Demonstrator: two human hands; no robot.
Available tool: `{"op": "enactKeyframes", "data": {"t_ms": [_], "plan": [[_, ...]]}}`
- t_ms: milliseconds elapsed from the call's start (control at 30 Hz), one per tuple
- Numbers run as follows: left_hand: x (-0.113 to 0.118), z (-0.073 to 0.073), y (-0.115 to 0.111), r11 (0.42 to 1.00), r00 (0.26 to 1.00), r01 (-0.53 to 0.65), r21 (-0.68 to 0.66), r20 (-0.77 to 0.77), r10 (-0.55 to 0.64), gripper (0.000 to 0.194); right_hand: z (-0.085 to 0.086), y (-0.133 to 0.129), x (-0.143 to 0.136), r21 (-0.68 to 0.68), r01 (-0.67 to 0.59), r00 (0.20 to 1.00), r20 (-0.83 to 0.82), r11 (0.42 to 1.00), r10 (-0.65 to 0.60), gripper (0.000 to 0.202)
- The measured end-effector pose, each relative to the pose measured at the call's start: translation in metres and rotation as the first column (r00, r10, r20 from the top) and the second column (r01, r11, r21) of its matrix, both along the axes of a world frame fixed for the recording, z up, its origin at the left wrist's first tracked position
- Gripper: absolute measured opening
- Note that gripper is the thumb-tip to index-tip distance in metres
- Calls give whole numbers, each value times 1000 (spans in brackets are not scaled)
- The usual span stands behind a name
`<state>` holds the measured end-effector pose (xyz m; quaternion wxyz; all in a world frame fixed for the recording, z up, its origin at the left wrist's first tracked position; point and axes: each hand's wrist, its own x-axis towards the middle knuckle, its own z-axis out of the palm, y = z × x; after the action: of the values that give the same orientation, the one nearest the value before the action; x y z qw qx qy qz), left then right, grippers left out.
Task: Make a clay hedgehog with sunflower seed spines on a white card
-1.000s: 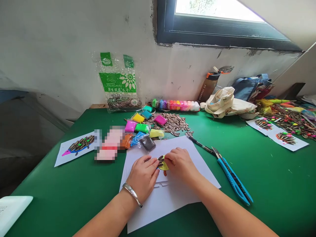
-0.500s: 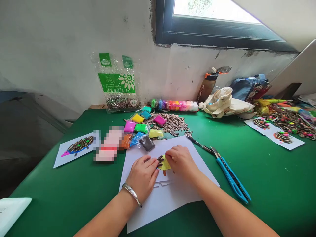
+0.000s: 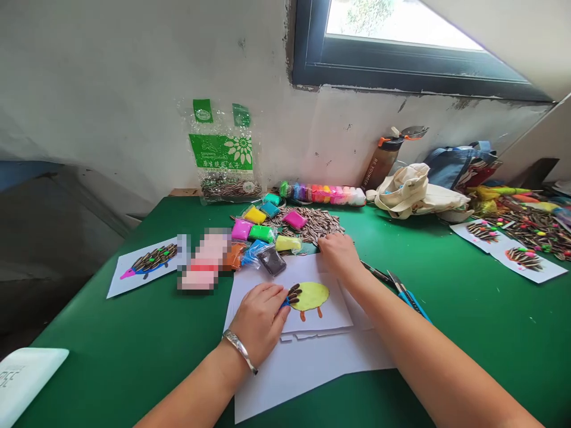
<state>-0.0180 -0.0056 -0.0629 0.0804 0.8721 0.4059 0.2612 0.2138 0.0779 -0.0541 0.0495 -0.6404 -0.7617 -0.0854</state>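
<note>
The yellow shape (image 3: 316, 295) lies on the small white sheet (image 3: 339, 321) in front of me, with some dark seeds (image 3: 294, 293) at its left end. My left hand (image 3: 261, 312) rests at this same end, its fingers laid flat and close together. Beyond the yellow shape, my right hand (image 3: 338, 254) is at the near edge of the seed pile (image 3: 328, 223); its fingers are bunched narrowly, and whether they hold a seed I cannot tell. Bright packets (image 3: 262, 233) lie beyond the yellow shape to the left, the blue cutter (image 3: 414, 304) to its right, on the green desk (image 3: 482, 321).
</note>
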Motion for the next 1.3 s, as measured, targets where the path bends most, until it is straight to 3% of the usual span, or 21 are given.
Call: {"op": "enactKeyframes", "data": {"t_ms": [300,400,467,533,633,700,967,1300], "plan": [[0,-1,0,1000,1000,8,21,7,-8,25,-2,-8,-2,43,-14,1000,17,999,13,16],[0,0,0,1000,1000,10,24,11,-10,25,5,-27,0,85,-13,980,-198,996,30,21],[0,0,0,1000,1000,15,26,13,-15,24,10,-46,-3,104,-32,884,-461,994,76,22],[1,-1,0,999,1000,16,29,13,-17,24,11,-66,-10,68,-93,731,-673,993,114,18],[2,-1,-1,999,1000,16,44,17,-17,23,6,-86,-21,-62,-134,568,-822,989,25,15],[3,0,-2,998,1000,19,57,22,-21,24,1,-91,-27,-110,-161,531,-847,981,-8,14],[5,3,-4,996,999,32,80,21,-34,24,-6,-85,-35,45,-228,736,-646,973,202,16],[6,0,-3,997,999,35,73,17,-37,24,-16,-84,-39,87,-263,768,-585,961,263,17]]}}
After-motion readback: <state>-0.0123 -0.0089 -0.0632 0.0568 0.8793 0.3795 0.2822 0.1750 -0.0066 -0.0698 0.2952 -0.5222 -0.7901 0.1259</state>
